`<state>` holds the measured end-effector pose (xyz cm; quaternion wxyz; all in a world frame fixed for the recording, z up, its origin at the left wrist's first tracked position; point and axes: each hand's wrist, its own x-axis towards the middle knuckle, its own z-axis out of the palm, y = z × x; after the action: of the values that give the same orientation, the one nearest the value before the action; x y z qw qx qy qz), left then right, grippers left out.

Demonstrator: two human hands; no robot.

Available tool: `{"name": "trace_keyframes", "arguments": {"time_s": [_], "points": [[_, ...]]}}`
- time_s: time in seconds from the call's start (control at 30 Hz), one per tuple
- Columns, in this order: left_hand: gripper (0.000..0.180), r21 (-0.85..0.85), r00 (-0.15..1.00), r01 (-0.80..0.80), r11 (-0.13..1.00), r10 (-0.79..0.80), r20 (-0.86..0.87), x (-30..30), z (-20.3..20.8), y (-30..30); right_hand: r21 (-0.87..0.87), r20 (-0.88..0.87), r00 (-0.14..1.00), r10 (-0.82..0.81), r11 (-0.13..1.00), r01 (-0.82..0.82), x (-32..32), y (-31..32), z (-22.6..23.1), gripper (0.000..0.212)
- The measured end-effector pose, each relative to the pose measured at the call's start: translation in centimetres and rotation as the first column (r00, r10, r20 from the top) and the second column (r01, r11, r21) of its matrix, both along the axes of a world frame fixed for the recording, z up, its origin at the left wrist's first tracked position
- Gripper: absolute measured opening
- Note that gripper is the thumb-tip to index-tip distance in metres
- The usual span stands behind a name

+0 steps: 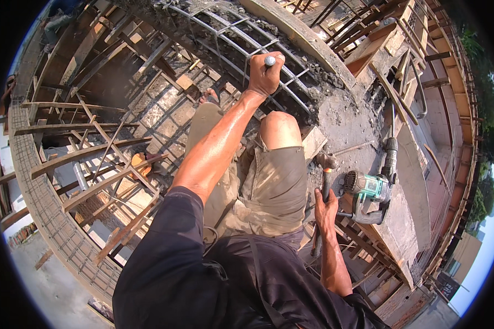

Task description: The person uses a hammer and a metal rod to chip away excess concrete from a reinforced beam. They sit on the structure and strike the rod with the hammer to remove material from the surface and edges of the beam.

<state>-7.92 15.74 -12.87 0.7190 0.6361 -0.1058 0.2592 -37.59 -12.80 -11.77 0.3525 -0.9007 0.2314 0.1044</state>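
My left hand (265, 74) is closed around a metal rod, perhaps a chisel (269, 61), whose round end shows above the fist. It is held over the bared steel rebar (258, 46) of a broken concrete beam; the rod's lower end is hidden by the hand. At my right side, my right hand (326, 207) grips the dark handle of a hammer (327, 183). The hammer's head (327, 160) points away from me, close to the rubble-strewn concrete. Just right of it lies a teal and grey demolition hammer (369, 187), touched by neither hand.
A thin rod (355, 148) lies on the broken concrete (346, 118). Wooden boards and props (93, 159) crisscross a deep opening at left. A curved rebar cage (66, 233) runs along the far left. Timber formwork (381, 44) stands at upper right. My sandalled foot (209, 97) is below.
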Motion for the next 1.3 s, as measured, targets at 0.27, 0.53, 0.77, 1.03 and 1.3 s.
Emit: {"name": "trace_keyframes", "arguments": {"time_s": [0.27, 0.53, 0.77, 1.03, 1.3], "points": [[0.027, 0.056, 0.984, -0.083, 0.995, 0.073, 0.16, -0.4, 0.0, -4.1, 0.038, -0.095, 0.973, -0.208, 0.976, 0.213, 1.4, 1.8, 3.7, 0.031], [0.026, 0.095, 0.976, -0.119, 0.988, 0.099, 0.194, 0.8, -2.7, -3.9, 0.236, 0.135, 0.974, -0.183, 0.96, 0.148, 6.7, 7.9, 9.3, 0.021], [0.029, 0.015, 0.992, -0.109, 0.994, 0.107, 0.07, 0.5, -4.5, -2.5, 0.278, 0.424, 0.906, 0.005, 0.951, -0.136, 11.3, 12.1, 13.4, 0.012], [0.035, -0.022, 0.997, -0.065, 0.998, 0.064, -0.044, -0.4, -5.0, 0.2, -0.087, 0.43, 0.852, 0.299, 0.953, -0.29, 17.2, 15.2, 13.2, 0.035], [0.041, 0.039, 0.977, 0.046, 0.998, -0.037, -0.208, -1.0, -5.8, 2.2, -0.217, 0.202, 0.935, 0.29, 0.945, -0.246, 18.0, 17.3, 15.4, 0.038]]}}
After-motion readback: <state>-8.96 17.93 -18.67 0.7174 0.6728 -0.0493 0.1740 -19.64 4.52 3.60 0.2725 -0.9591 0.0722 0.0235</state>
